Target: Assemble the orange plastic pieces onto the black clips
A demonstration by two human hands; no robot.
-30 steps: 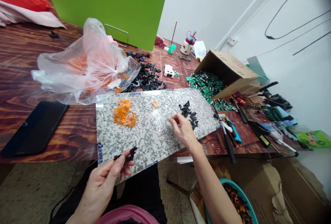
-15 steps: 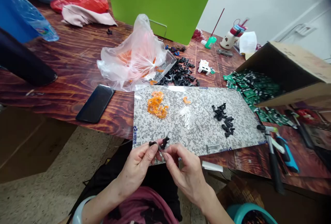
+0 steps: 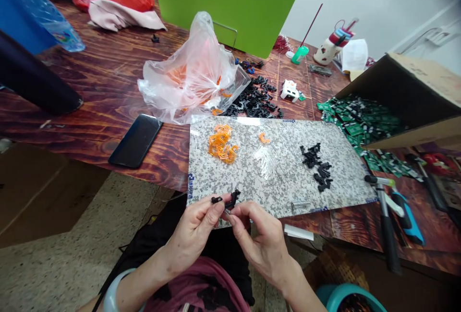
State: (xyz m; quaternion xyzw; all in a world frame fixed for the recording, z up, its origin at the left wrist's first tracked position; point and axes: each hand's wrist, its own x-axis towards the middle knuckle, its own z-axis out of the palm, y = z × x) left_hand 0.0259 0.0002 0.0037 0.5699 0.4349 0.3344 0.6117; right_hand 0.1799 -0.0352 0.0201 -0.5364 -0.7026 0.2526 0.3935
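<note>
My left hand (image 3: 196,230) pinches a small black plastic clip (image 3: 227,200) over my lap, just in front of a speckled grey board (image 3: 248,182). My right hand (image 3: 261,242) meets it from the right, fingertips closed against the same clip. On the board lie a heap of orange clips (image 3: 221,143), a single orange clip (image 3: 264,138), a bunch of clear thin pieces (image 3: 265,161) and a group of black clips (image 3: 317,167).
A clear plastic bag (image 3: 190,74) of orange parts and a pile of black parts (image 3: 254,102) sit behind the board. A black phone (image 3: 136,140) lies left. A tipped cardboard box (image 3: 406,98) spills green parts. A hammer (image 3: 385,216) and a blue-handled tool (image 3: 405,213) lie right. A teal bowl (image 3: 345,300) is below.
My right hand left the clear pieces on the board and came back to my left hand at the black clip. The camera swung left and then steadied.
</note>
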